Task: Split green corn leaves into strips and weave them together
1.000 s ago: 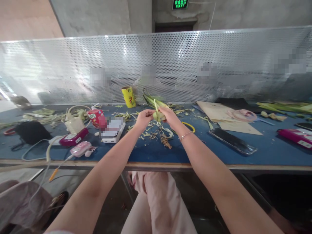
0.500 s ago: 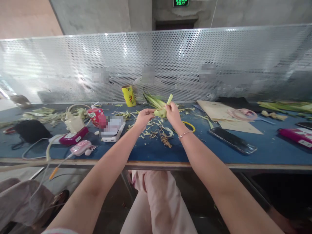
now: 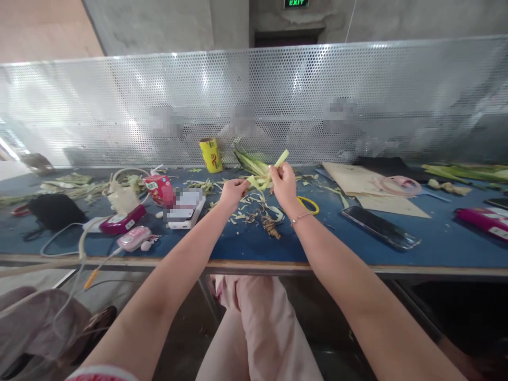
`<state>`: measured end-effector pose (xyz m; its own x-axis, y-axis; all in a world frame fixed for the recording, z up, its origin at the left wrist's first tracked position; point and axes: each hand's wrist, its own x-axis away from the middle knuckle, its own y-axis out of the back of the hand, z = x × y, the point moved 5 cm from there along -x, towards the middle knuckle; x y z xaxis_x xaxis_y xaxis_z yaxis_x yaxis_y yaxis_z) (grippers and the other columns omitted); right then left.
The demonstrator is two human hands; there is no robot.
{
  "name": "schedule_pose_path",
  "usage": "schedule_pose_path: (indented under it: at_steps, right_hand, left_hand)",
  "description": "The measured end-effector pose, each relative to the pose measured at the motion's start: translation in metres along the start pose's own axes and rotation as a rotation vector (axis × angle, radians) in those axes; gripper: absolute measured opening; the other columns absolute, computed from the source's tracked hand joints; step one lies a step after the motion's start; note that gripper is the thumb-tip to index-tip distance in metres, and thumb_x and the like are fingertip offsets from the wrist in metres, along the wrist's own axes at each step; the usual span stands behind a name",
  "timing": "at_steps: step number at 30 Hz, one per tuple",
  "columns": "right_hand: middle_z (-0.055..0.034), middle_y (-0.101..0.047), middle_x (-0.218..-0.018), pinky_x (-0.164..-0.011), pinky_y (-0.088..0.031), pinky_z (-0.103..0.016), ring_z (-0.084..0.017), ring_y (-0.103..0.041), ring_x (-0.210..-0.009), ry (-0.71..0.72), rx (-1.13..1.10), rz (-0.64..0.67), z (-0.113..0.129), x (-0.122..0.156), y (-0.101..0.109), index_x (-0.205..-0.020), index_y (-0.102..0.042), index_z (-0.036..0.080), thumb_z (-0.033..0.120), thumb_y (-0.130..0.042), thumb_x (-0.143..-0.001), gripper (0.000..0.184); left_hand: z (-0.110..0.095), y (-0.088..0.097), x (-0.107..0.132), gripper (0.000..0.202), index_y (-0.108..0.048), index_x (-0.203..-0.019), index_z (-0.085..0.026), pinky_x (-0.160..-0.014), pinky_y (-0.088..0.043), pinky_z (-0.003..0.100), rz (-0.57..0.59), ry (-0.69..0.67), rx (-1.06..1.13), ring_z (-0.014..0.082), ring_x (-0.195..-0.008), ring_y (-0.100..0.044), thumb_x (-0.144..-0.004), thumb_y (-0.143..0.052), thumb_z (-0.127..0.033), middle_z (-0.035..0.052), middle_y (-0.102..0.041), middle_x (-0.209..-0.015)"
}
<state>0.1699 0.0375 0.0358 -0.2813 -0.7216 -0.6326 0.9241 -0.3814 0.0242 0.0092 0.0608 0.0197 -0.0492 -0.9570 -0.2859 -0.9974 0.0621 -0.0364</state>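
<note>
Pinched between my hands is a pale green leaf strip (image 3: 260,184), folded or knotted in the middle. My left hand (image 3: 234,193) is closed on its left end. With thumb and fingers pressed together, my right hand (image 3: 284,181) grips the strip's right part, and a flat end sticks up past the fingers. Just behind lies a bundle of long green leaves (image 3: 253,164) on the table. Below the hands are leaf scraps (image 3: 254,201) and a brown dried bundle (image 3: 271,227). A yellow loop (image 3: 309,205) shows beside my right wrist, partly hidden by it.
A yellow can-like tube (image 3: 210,155) stands by the perforated metal screen (image 3: 222,90). To the left are a white device (image 3: 184,208), a red packet (image 3: 159,189) and cables. On the right lie a phone (image 3: 380,226), brown paper (image 3: 353,182) and more leaves (image 3: 468,172).
The strip between my hands has opened out from a compact clump into a clearer fold. More of its upper end now points up and right past my right hand.
</note>
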Motion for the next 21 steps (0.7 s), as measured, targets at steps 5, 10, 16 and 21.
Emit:
schedule_pose_path:
  at_steps: [5,10,16,21]
  right_hand:
    - [0.0012,-0.051,-0.065,-0.049,-0.035,-0.028,-0.013,-0.048,-0.052,-0.042,-0.009,-0.074,-0.007,-0.005,0.009,-0.083,-0.045,0.023,0.054,-0.049,-0.080,0.031]
    - [0.0008,-0.051,-0.064,-0.062,-0.037,-0.028,-0.014,-0.050,-0.062,0.052,0.081,-0.202,-0.007,-0.012,0.025,-0.072,-0.044,0.021,0.043,-0.051,-0.081,0.024]
    - [0.0059,-0.037,-0.054,-0.058,-0.029,-0.027,-0.011,-0.037,-0.054,0.055,0.230,-0.249,-0.003,-0.012,0.034,-0.066,-0.041,0.021,0.038,-0.052,-0.083,0.026]
    - [0.0079,-0.030,-0.050,-0.055,-0.025,-0.026,-0.010,-0.031,-0.050,0.062,0.238,-0.262,-0.003,-0.013,0.036,-0.064,-0.038,0.021,0.037,-0.052,-0.084,0.029]
  left_hand:
    - [-0.003,-0.007,0.005,0.023,-0.057,-0.052,-0.014,-0.044,-0.025,0.023,0.138,0.023,-0.036,0.0043,-0.042,-0.033,-0.061,-0.075,-0.026,-0.0037,-0.042,-0.045]
    - [-0.002,-0.012,0.007,0.013,-0.065,-0.061,-0.014,-0.046,-0.025,0.023,0.224,0.073,-0.005,0.0053,-0.046,-0.037,-0.057,-0.075,-0.020,-0.0003,-0.052,-0.053]
    - [-0.001,-0.014,0.008,0.016,-0.066,-0.066,-0.012,-0.048,-0.027,0.022,0.305,0.106,-0.039,0.0039,-0.046,-0.036,-0.059,-0.075,-0.022,-0.0023,-0.049,-0.052]
    - [-0.005,-0.020,0.017,0.018,-0.056,-0.059,-0.012,-0.050,-0.029,0.021,0.474,0.102,-0.139,0.0036,-0.046,-0.038,-0.065,-0.070,-0.022,-0.0050,-0.044,-0.051]
